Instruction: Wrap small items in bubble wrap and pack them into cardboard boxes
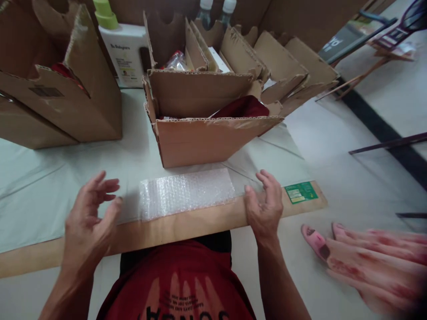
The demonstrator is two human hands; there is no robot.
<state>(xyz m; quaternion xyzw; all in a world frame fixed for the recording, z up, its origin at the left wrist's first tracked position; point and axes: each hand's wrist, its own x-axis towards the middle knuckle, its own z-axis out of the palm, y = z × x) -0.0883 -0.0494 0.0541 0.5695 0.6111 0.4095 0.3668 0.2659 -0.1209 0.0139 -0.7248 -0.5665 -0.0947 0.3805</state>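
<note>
Bubble wrap (pixel 187 192), a flat knobbly rectangle of clear plastic, lies on the pale cloth-covered table (pixel 50 186) near its bare wooden edge. Left of the wrap, the left hand (pixel 88 213) hovers, fingers spread and empty. Right of it, the right hand (pixel 265 206) rests loosely curled, gripping nothing. Behind the wrap stands a corrugated cardboard box (pixel 207 129).

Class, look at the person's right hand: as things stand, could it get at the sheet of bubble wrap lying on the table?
Probably yes. The right hand hovers open just beside the bubble wrap, which lies flat near the table edge. Nothing stands between them; the cardboard box sits behind the sheet, not across the path.
</note>
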